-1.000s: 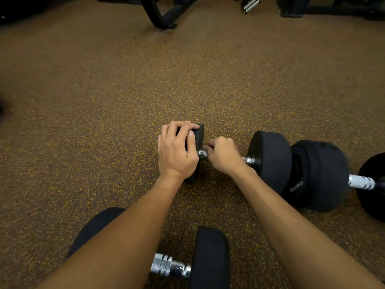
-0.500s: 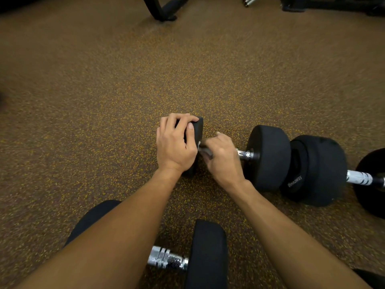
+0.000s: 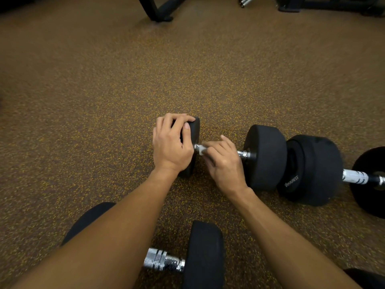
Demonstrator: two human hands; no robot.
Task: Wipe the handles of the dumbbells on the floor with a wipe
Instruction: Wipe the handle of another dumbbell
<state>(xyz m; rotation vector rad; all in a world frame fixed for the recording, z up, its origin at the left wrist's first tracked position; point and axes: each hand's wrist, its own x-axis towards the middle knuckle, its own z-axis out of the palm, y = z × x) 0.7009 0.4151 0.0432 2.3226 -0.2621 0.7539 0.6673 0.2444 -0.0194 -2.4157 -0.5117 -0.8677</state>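
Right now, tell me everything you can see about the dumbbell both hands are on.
The middle dumbbell lies on its side on the speckled floor, with two round matte black heads and a chrome handle. The left hand grips over its left head; the right hand is closed around the handle with a white wipe peeking out. Its right head looks to touch another dumbbell.

Right hand [image 3: 224, 163] around dumbbell handle [image 3: 242, 153]

Gym, dumbbells [image 3: 265, 157], rubber floor [image 3: 104, 101]
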